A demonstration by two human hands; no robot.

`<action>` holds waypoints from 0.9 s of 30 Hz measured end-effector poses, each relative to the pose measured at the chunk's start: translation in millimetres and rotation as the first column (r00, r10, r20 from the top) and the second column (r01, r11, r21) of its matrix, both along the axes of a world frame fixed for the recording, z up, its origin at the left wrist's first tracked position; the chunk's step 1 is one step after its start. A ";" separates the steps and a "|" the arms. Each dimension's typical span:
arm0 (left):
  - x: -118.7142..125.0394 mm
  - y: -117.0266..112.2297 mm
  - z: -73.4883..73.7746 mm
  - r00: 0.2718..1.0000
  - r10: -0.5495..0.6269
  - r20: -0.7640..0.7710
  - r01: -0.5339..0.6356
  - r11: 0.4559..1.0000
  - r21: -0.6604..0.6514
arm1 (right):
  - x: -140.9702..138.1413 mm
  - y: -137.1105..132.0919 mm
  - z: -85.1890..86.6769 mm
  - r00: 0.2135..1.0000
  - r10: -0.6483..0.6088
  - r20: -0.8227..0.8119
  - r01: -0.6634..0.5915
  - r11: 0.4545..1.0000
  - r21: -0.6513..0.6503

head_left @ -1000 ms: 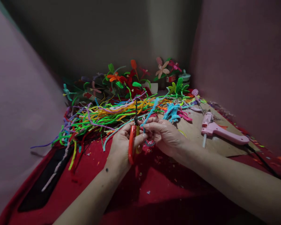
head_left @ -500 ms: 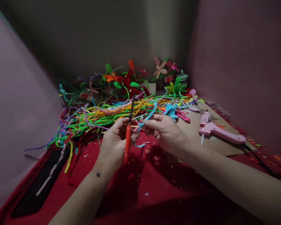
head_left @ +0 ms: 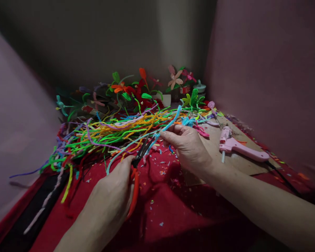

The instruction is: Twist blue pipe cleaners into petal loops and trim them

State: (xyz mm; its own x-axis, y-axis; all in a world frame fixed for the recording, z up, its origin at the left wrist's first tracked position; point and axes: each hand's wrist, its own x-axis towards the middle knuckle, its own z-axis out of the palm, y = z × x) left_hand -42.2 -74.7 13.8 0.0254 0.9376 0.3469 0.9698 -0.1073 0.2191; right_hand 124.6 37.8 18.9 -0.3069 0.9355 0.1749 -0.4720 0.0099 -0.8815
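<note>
My left hand [head_left: 112, 189] grips red-handled scissors [head_left: 136, 168]; their black blades point up and right and are slightly parted near a light blue pipe cleaner [head_left: 170, 122]. My right hand [head_left: 189, 145] pinches that blue pipe cleaner between thumb and fingers, its free end rising toward the back. Both hands hover over a red cloth [head_left: 173, 213] strewn with small cut bits.
A wide heap of coloured pipe cleaners [head_left: 105, 134] lies behind the hands. Finished pipe-cleaner flowers [head_left: 136, 89] stand at the back. A pink glue gun [head_left: 238, 148] rests on a brown board [head_left: 241, 164] at the right, its cord trailing off. A black strip [head_left: 23, 224] lies at the left.
My left hand has dropped toward me and tilted the scissors from upright to slanting right. My right hand stayed put, still pinching the blue pipe cleaner.
</note>
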 end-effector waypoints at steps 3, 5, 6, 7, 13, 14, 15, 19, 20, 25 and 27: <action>-0.7 -1.5 -5.8 0.989 -0.035 -0.143 0.027 0.998 -0.051 | -0.2 1.1 -2.1 1.000 0.017 0.009 -0.017 1.000 0.000; 1.1 -0.1 -7.3 0.985 -0.039 -0.165 0.033 0.999 -0.041 | -0.2 2.0 -3.6 0.999 0.030 0.017 -0.031 1.000 0.006; 2.7 0.9 -7.4 0.985 -0.047 -0.166 0.042 0.999 -0.035 | -0.2 2.3 -4.3 0.999 0.035 0.017 -0.035 0.999 0.010; 4.6 2.0 -7.3 0.984 -0.057 -0.166 0.054 0.998 -0.025 | -0.3 2.6 -4.9 0.999 0.037 0.017 -0.037 0.999 0.013; 13.3 6.2 -7.2 0.967 -0.033 -0.251 0.051 0.997 0.064 | -0.2 2.3 -6.2 0.998 0.063 0.014 -0.063 0.998 0.000; 13.4 6.4 -7.3 0.964 -0.026 -0.264 0.049 0.996 0.079 | -0.2 2.2 -6.0 0.998 0.070 0.003 -0.070 0.997 -0.010; 13.3 6.6 -7.3 0.962 -0.029 -0.271 0.056 0.994 0.094 | -0.2 2.3 -5.6 0.997 0.076 -0.008 -0.076 0.997 -0.020; 11.8 6.8 -7.0 0.960 -0.077 -0.269 0.113 0.986 0.122 | 0.2 2.9 -4.0 0.993 0.110 -0.032 -0.112 0.992 -0.061; 11.2 6.6 -7.3 0.958 -0.081 -0.274 0.119 0.985 0.125 | 0.2 3.1 -3.7 0.992 0.122 -0.037 -0.124 0.989 -0.076; 6.0 3.2 -11.1 0.941 -0.079 -0.330 0.119 0.987 0.105 | -0.3 3.0 -2.8 0.980 0.179 -0.085 -0.190 0.971 -0.145; 4.5 1.3 -12.4 0.931 -0.069 -0.357 0.109 0.990 0.091 | -0.1 3.0 -2.5 0.976 0.194 -0.098 -0.209 0.961 -0.179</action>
